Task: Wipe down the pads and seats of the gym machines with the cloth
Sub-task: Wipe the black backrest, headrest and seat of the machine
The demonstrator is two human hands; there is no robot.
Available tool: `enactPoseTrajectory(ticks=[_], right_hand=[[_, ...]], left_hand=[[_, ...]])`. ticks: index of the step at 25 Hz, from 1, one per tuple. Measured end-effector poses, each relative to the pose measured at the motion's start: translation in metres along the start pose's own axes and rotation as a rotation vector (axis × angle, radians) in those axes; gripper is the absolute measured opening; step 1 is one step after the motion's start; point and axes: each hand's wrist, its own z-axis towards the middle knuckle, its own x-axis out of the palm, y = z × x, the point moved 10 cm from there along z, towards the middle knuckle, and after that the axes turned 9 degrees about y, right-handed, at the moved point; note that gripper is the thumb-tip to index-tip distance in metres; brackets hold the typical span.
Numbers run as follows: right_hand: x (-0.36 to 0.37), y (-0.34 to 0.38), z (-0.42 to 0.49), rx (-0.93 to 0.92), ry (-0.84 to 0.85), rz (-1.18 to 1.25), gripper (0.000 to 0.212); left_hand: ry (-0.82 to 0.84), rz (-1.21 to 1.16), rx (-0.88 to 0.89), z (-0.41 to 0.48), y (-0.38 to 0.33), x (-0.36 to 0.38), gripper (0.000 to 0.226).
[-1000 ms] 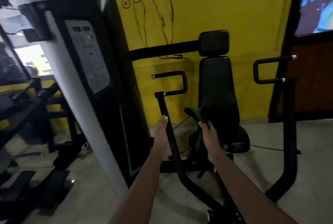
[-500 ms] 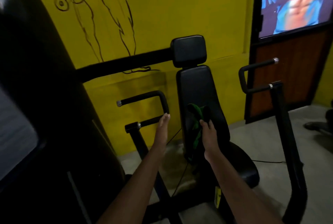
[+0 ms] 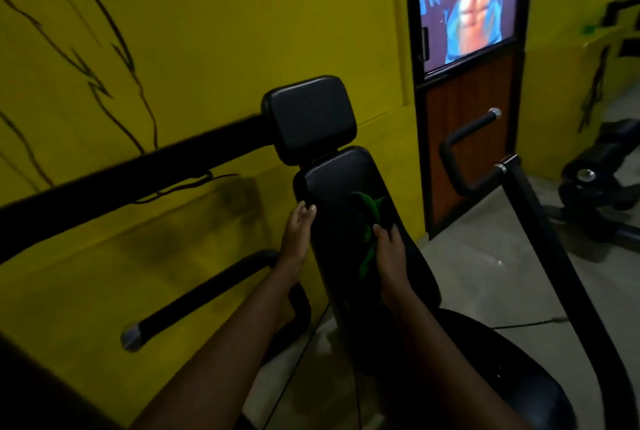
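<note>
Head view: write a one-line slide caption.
Right hand holds a green cloth before the back pad; left hand at the pad's edge.

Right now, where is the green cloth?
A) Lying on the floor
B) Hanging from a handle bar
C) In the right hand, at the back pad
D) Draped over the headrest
C: the right hand grips the green cloth in front of the back pad.

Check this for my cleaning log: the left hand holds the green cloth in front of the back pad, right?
No. The head view shows the right hand holding the green cloth in front of the back pad; the left hand holds nothing.
</note>
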Motion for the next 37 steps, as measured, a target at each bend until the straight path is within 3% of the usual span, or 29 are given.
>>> enactPoseTrajectory(ticks=[8, 14, 17, 21, 26, 30, 32, 35, 37], right_hand=[[0.015, -0.019, 0.155, -0.068, -0.162, 0.055, 0.049], [0.047, -0.028, 0.222, -0.28, -0.149, -0.029, 0.051], [0.071, -0.022, 0.232, -0.472, -0.159, -0.19, 0.052], [0.113, -0.026, 0.222, -0.64, -0.19, -0.73, 0.061], [0.126, -0.016, 0.238, -0.862, -0.191, -1.148, 0.062], [0.081, 0.009, 0.283, -0.714, -0.29, -1.027, 0.057], [0.101, 0.004, 0.263, -0.796, -0.287, -1.08, 0.06], [0.131, -0.014, 0.234, -1.011, -0.158, -1.204, 0.061], [0.115, 0.0, 0.258, -1.024, -0.15, -1.196, 0.056]], left_hand=[[-0.131, 0.234, 0.006, 0.176, 0.036, -0.034, 0.067], [-0.11, 0.075, -0.054, 0.231, 0.085, -0.036, 0.07], [-0.097, 0.031, -0.02, 0.236, 0.095, -0.041, 0.09], [-0.108, -0.008, 0.068, 0.233, 0.09, -0.037, 0.055], [-0.104, -0.032, 0.066, 0.229, 0.084, -0.032, 0.065], [-0.117, -0.012, 0.054, 0.228, 0.086, -0.032, 0.074], [-0.127, -0.006, 0.067, 0.23, 0.086, -0.033, 0.072], [-0.119, -0.023, 0.1, 0.229, 0.083, -0.03, 0.049], [-0.118, -0.016, 0.079, 0.226, 0.084, -0.029, 0.059]])
